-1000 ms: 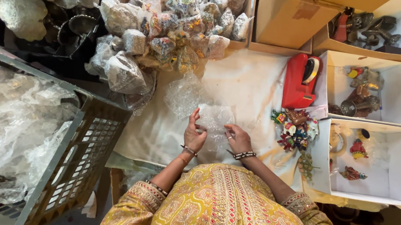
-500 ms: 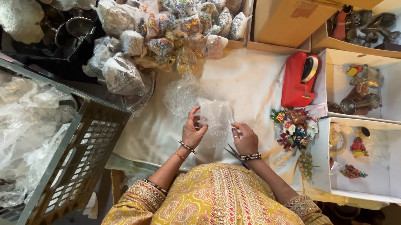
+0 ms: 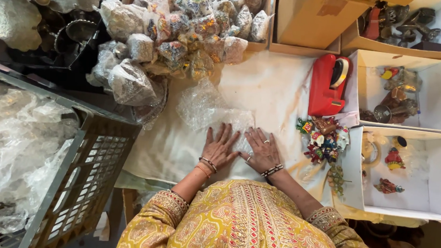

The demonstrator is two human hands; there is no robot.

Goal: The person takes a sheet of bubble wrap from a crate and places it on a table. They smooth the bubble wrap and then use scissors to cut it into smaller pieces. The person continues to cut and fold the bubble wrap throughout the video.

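The desk [image 3: 280, 87] is covered with a white, stained cloth and is crowded on all sides. At its far edge lies a heap of wrapped bundles [image 3: 186, 28] in clear plastic; to their left sit dark metal dishes [image 3: 36, 18]. A grey slatted crate [image 3: 79, 181] holding crumpled clear plastic stands at the left of the desk. On the right are a red tape dispenser [image 3: 327, 85], a cluster of small painted figurines [image 3: 323, 139], and open white boxes [image 3: 434, 175] containing a few more small items; brown cardboard boxes [image 3: 310, 19] stand beyond. A sheet of bubble wrap [image 3: 206, 107] lies flat at the centre of the desk. The left hand [image 3: 220, 147] and right hand [image 3: 262, 150] both rest palm-down with fingers spread on the near edge of this sheet, side by side and nearly touching, gripping nothing. Whether any item lies under the sheet cannot be told from this view. Bangles are worn on both wrists.
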